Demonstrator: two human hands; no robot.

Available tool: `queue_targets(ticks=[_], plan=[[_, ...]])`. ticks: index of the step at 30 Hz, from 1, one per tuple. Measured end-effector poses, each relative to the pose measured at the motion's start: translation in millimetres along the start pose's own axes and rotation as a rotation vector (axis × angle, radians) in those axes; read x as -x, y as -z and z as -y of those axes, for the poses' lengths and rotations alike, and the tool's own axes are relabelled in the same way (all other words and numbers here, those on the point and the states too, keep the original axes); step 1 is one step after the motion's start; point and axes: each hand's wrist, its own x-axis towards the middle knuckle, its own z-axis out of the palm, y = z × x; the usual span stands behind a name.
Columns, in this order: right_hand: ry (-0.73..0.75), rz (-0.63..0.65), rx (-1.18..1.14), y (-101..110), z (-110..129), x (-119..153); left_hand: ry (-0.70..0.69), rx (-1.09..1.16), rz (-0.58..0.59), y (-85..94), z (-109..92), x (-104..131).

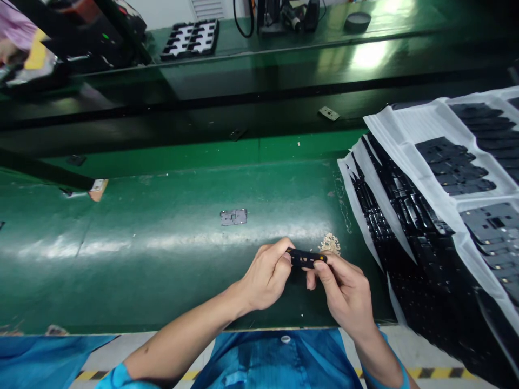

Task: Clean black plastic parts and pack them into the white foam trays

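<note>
Between my two hands is a small black plastic part (305, 259) with a few cutouts and a yellowish spot near its right end, held above the front of the green bench. My left hand (268, 273) is closed on the part's left end, thumb on the near side. At the right end, my right hand (344, 283) pinches it between thumb and fingers. Just beyond the right hand lies a small heap of tiny beige pieces (330, 243). A flat dark grey part (234, 216) with a square opening lies farther off on the bench.
On the right, stacked black trays (409, 216) with white liners hold many dark grey parts. A light-coloured plate (328, 113) lies near the back ledge. A black-and-white tray (191, 39) sits on the upper shelf. A metal post (44, 170) crosses at left; a person's sleeve (18, 24) shows top left.
</note>
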Motion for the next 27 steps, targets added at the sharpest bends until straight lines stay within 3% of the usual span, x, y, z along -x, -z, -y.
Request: queue_targets(ticks=[8,14,18,20,24,27], plan=[[-0.132,-0.019,-0.070,2.2,-2.8,2.2,0.007,0.017,0.091,3.3,-8.7,-3.1],[-0.203,-0.178,-0.079,12.7,-0.7,-3.0,0.060,-0.084,0.051,1.4,-3.3,-15.0],[-0.211,-0.232,-0.088,20.9,2.7,-6.4,-0.059,-0.122,0.106,0.2,-5.3,-27.7],[-0.210,-0.283,-0.091,24.4,3.2,-5.7,-0.050,-0.011,0.145,1.0,-9.5,-31.2],[-0.219,-0.389,-0.107,28.8,0.1,-1.6,0.119,0.382,0.194,4.8,-12.9,-28.2],[-0.221,-0.413,-0.118,28.5,-1.6,0.6,0.139,0.593,0.229,7.9,-10.9,-22.3]])
